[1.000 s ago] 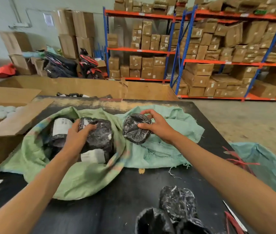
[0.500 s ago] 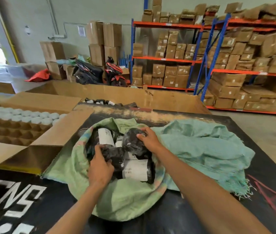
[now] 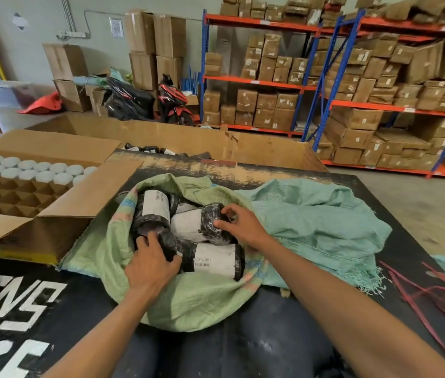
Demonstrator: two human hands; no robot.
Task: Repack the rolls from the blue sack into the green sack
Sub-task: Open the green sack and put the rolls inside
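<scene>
The green sack (image 3: 202, 301) lies open on the black table, its mouth rolled back. Inside it lie several rolls wrapped in black plastic with white labels. My left hand (image 3: 150, 266) grips the near end of one roll (image 3: 215, 259) at the sack's front. My right hand (image 3: 243, 227) rests with its fingers on the black end of another roll (image 3: 188, 225) in the middle. A third roll (image 3: 156, 207) lies tilted at the back left. A teal-blue sack (image 3: 322, 225) lies crumpled to the right, touching the green one.
An open cardboard box (image 3: 60, 222) with a divider grid and white caps (image 3: 25, 170) stands at the left. A large carton (image 3: 243, 151) with more black rolls sits behind the table. Red straps (image 3: 431, 290) lie at the right. Shelving with boxes and a motorbike (image 3: 147, 102) fill the background.
My right hand carried a black roll left from the teal sack into the green sack and set it among the others. My left hand stayed on a roll inside. The view shifted left.
</scene>
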